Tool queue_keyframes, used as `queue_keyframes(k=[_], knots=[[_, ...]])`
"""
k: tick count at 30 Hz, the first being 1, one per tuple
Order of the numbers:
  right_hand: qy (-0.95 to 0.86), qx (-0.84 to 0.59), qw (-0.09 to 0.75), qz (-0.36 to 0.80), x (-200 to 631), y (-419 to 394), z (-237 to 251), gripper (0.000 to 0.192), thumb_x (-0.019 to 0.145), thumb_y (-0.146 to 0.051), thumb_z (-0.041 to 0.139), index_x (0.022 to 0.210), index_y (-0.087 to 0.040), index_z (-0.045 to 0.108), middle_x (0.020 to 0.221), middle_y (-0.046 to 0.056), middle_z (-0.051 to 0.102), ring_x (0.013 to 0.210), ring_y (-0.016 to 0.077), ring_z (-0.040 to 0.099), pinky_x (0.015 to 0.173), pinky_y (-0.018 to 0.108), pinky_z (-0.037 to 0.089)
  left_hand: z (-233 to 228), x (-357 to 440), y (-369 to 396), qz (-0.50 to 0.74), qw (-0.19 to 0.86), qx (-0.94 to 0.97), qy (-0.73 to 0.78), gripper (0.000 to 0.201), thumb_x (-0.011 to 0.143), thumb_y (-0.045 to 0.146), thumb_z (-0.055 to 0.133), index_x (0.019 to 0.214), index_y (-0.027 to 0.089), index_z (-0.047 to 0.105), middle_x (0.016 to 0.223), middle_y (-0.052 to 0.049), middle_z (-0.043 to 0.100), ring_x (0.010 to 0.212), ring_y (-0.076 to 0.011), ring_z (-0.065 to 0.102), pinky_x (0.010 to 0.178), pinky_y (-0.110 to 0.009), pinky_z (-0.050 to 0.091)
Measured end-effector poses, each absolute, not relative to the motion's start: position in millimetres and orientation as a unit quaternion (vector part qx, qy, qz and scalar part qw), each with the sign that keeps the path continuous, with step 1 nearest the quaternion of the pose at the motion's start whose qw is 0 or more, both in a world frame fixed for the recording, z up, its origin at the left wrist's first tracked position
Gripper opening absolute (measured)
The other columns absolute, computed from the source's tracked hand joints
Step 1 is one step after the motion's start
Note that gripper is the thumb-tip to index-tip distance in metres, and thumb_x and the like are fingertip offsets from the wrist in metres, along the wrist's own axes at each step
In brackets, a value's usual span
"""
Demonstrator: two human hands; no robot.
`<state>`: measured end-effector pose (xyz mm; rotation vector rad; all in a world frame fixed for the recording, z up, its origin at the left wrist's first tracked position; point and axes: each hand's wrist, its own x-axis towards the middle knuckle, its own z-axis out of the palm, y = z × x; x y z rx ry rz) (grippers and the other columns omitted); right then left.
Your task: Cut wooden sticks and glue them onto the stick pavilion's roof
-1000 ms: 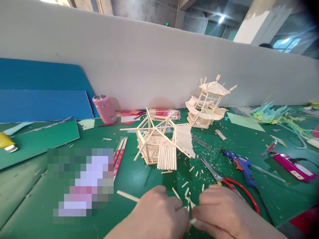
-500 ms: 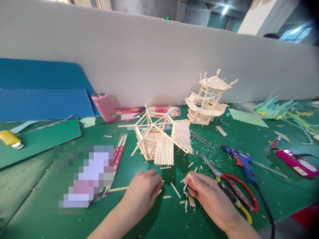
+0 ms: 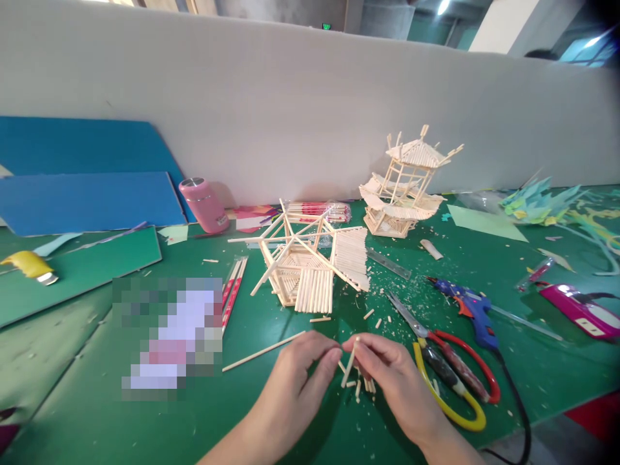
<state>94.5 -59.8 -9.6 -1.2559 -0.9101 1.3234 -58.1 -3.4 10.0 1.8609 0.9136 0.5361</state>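
My left hand (image 3: 305,371) is closed in a pinch, its fingertips meeting those of my right hand; anything between them is hidden. A short wooden stick (image 3: 349,368) is pinched between the thumb and fingers of my right hand (image 3: 394,378), slanting downward. Beneath both hands lie several cut stick pieces (image 3: 369,385) on the green table. A longer wooden stick (image 3: 261,352) rests left of my left hand. Beyond the hands stands a wooden-stick pavilion model (image 3: 285,290) with open roof beams and two slatted panels attached.
Scissors (image 3: 411,318) with red handles and a yellow-handled tool (image 3: 477,420) lie right of my right hand. Farther right are a blue glue gun (image 3: 477,313) and a magenta device (image 3: 578,313). Behind stand a tiered stick pavilion (image 3: 407,187) and a pink flask (image 3: 203,206).
My hands have come together: the left moved right, the right slightly left. A short stick now shows in my right fingers. The longer stick beside my left hand is more exposed.
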Motion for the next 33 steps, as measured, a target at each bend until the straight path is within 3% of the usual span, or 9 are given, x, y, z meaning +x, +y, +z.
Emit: queue_keyframes(k=[2, 5, 10, 13, 16, 19, 23, 27, 33], knots=[[-0.432, -0.513, 0.53, 0.519, 90.6, -61.7, -6.5, 0.021, 0.083, -0.035, 0.054, 0.085, -0.021, 0.069, 0.075, -0.002, 0.049, 0.064, 0.0103, 0.051, 0.058, 0.023, 0.041, 15.3, -48.5, -15.2, 0.214, 0.655, 0.632, 0.356, 0.034, 0.088, 0.036, 0.041, 0.072, 0.014, 0.063, 0.068, -0.004, 0.06, 0.067, -0.0169, 0.052, 0.064, -0.028, 0.04], [-0.514, -0.527, 0.507, 0.449, 90.8, -66.5, -3.0, 0.024, 0.087, -0.033, 0.047, 0.092, -0.022, 0.068, 0.08, 0.0, 0.05, 0.073, 0.0133, 0.056, 0.064, 0.026, 0.047, 13.7, -38.8, -25.9, 0.232, 0.777, 0.468, 0.352, 0.036, 0.083, 0.038, 0.05, 0.061, 0.013, 0.061, 0.055, -0.001, 0.056, 0.054, -0.0124, 0.047, 0.058, -0.025, 0.036], [-0.563, -0.649, 0.429, 0.278, 131.8, -88.0, -12.9, 0.024, 0.088, -0.032, 0.046, 0.106, -0.025, 0.059, 0.1, 0.006, 0.058, 0.094, 0.0186, 0.056, 0.077, 0.029, 0.047, 0.5, -37.4, -30.6, 0.27, 0.807, 0.371, 0.372, 0.023, 0.079, 0.034, 0.057, 0.076, 0.012, 0.064, 0.04, 0.005, 0.047, 0.04, -0.0077, 0.037, 0.047, -0.023, 0.024], [-0.525, -0.762, 0.35, 0.143, 175.0, -110.4, -32.1, 0.025, 0.084, -0.035, 0.048, 0.105, -0.022, 0.054, 0.096, 0.008, 0.057, 0.086, 0.0213, 0.057, 0.074, 0.034, 0.048, -3.2, -38.5, -29.5, 0.279, 0.811, 0.342, 0.384, 0.023, 0.08, 0.036, 0.056, 0.083, 0.015, 0.062, 0.038, 0.008, 0.042, 0.035, -0.0068, 0.029, 0.043, -0.024, 0.018], [-0.521, -0.804, 0.273, 0.083, 211.6, -130.9, -50.5, 0.035, 0.08, -0.039, 0.049, 0.108, -0.018, 0.05, 0.103, 0.012, 0.054, 0.093, 0.0261, 0.057, 0.076, 0.039, 0.049, -1.6, -36.9, -26.9, 0.285, 0.805, 0.351, 0.383, 0.022, 0.08, 0.036, 0.056, 0.08, 0.015, 0.062, 0.042, 0.006, 0.045, 0.038, -0.0069, 0.029, 0.044, -0.024, 0.018], [-0.499, -0.827, 0.233, 0.111, 232.4, -138.1, -58.9, 0.034, 0.081, -0.043, 0.045, 0.103, -0.018, 0.051, 0.1, 0.012, 0.058, 0.084, 0.0243, 0.062, 0.067, 0.035, 0.052, 1.1, -35.0, -24.4, 0.291, 0.791, 0.368, 0.394, 0.022, 0.077, 0.035, 0.06, 0.074, 0.014, 0.062, 0.052, 0.003, 0.048, 0.048, -0.0081, 0.035, 0.05, -0.024, 0.023], [-0.523, -0.825, 0.154, 0.145, 243.2, -128.7, -58.5, 0.031, 0.08, -0.046, 0.045, 0.093, -0.02, 0.055, 0.085, 0.009, 0.065, 0.074, 0.0234, 0.065, 0.066, 0.034, 0.051, -2.0, -37.1, -22.1, 0.309, 0.786, 0.359, 0.398, 0.022, 0.078, 0.035, 0.059, 0.073, 0.014, 0.061, 0.052, 0.007, 0.034, 0.05, -0.0084, 0.027, 0.05, -0.024, 0.019], [-0.529, -0.832, 0.112, 0.127, 247.5, -123.5, -53.4, 0.03, 0.081, -0.045, 0.041, 0.089, -0.02, 0.057, 0.087, 0.011, 0.067, 0.072, 0.028, 0.065, 0.062, 0.038, 0.05, -9.5, -42.1, -21.0, 0.315, 0.791, 0.356, 0.385, 0.023, 0.079, 0.036, 0.059, 0.074, 0.014, 0.061, 0.052, 0.007, 0.033, 0.05, -0.0087, 0.025, 0.05, -0.025, 0.017], [-0.515, -0.804, 0.243, 0.171, 238.5, -141.0, -36.3, 0.033, 0.078, -0.048, 0.046, 0.095, -0.024, 0.062, 0.095, 0.007, 0.071, 0.085, 0.0247, 0.067, 0.069, 0.03, 0.054, -12.9, -46.4, -21.9, 0.311, 0.812, 0.343, 0.356, 0.024, 0.075, 0.038, 0.062, 0.074, 0.014, 0.063, 0.053, 0.006, 0.036, 0.05, -0.0084, 0.026, 0.05, -0.025, 0.017]])
